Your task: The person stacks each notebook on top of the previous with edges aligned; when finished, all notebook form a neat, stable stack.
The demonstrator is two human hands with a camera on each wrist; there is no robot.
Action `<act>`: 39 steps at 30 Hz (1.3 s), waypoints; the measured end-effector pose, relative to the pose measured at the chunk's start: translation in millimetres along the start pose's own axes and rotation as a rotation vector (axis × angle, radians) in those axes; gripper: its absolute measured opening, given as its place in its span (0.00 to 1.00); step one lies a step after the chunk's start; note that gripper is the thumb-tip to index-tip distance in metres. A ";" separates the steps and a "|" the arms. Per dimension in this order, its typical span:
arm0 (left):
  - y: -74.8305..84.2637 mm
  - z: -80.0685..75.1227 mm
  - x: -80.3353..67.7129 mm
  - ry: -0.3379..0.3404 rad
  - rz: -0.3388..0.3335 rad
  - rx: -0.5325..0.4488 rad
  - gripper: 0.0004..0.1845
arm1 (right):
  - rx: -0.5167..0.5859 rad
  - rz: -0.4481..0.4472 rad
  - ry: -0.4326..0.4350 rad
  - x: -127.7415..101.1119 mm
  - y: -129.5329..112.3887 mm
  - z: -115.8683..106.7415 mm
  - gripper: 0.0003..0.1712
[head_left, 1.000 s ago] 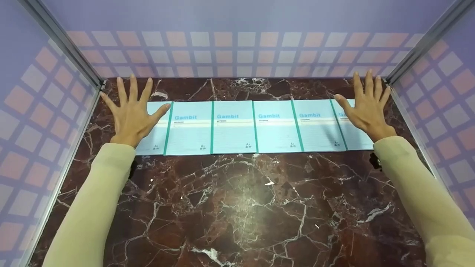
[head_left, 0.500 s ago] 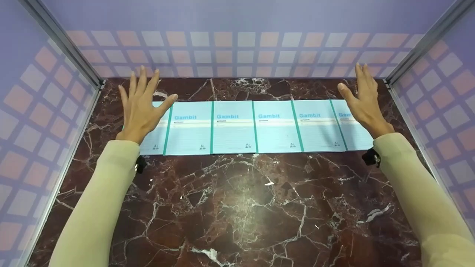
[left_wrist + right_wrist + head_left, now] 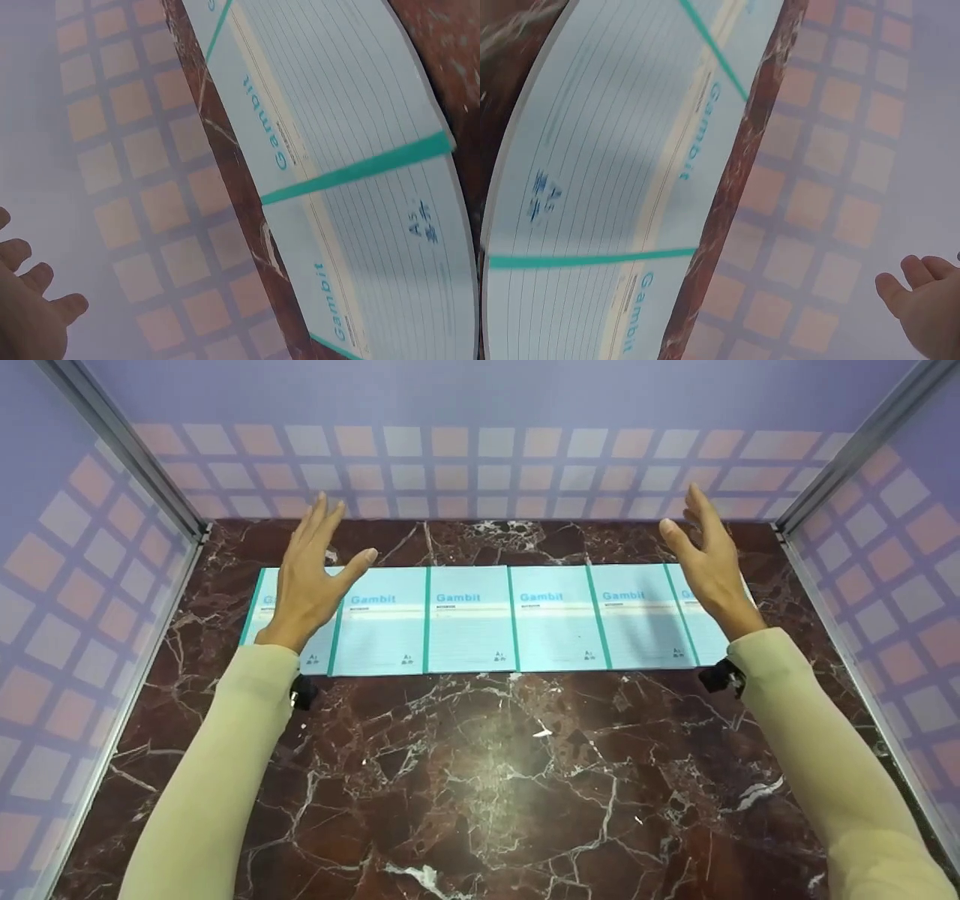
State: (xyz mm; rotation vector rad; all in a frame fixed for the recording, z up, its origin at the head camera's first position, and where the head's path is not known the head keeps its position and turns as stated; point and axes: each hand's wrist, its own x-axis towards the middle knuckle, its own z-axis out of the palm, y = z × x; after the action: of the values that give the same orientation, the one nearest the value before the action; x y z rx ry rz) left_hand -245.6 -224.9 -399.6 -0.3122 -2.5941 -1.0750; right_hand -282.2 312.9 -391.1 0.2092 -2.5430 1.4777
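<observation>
Notebooks [image 3: 471,619] line the marble counter [image 3: 480,780] as left hand [image 3: 306,581] and right hand [image 3: 709,566] hover above, fingers [image 3: 319,521] straight, holding nothing.

Each light blue notebook [image 3: 471,619] in the row across the middle of the frame carries "Gambit" in blue near its top. The left wrist view also shows "A5" at a cover's [image 3: 375,187] lower corner; smaller print beneath is unreadable.

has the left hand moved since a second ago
Yes. The left hand has lifted off the leftmost notebook and shifted right, toward the back wall, uncovering that notebook's left edge. Its fingers are straight and hold nothing.
</observation>
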 end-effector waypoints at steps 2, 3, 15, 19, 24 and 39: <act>1.6 2.7 -1.1 0.005 -0.005 -0.034 0.44 | 0.042 -0.014 0.002 2.0 -2.8 5.6 0.46; 2.5 4.3 -1.3 0.008 -0.008 -0.049 0.44 | 0.058 -0.024 0.003 2.7 -3.9 8.5 0.46; 7.2 29.9 -0.6 0.069 -0.019 -0.150 0.47 | 0.253 -0.065 0.025 -0.4 -10.8 39.8 0.40; 7.1 37.1 -2.4 0.090 -0.019 -0.188 0.46 | 0.299 -0.069 0.022 -0.8 -9.3 50.9 0.37; 5.5 44.8 -5.7 0.100 -0.040 -0.212 0.46 | 0.284 -0.082 0.011 -1.8 -9.0 64.4 0.34; 2.7 70.1 -9.8 0.066 -0.013 -0.241 0.44 | 0.294 -0.102 -0.081 -9.0 -5.4 102.0 0.32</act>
State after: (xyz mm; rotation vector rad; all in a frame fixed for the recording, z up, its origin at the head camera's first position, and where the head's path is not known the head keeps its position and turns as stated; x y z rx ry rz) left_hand -250.0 -173.6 -448.3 -0.3104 -2.4142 -1.3820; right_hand -282.0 221.7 -438.0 0.4425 -2.3223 1.8305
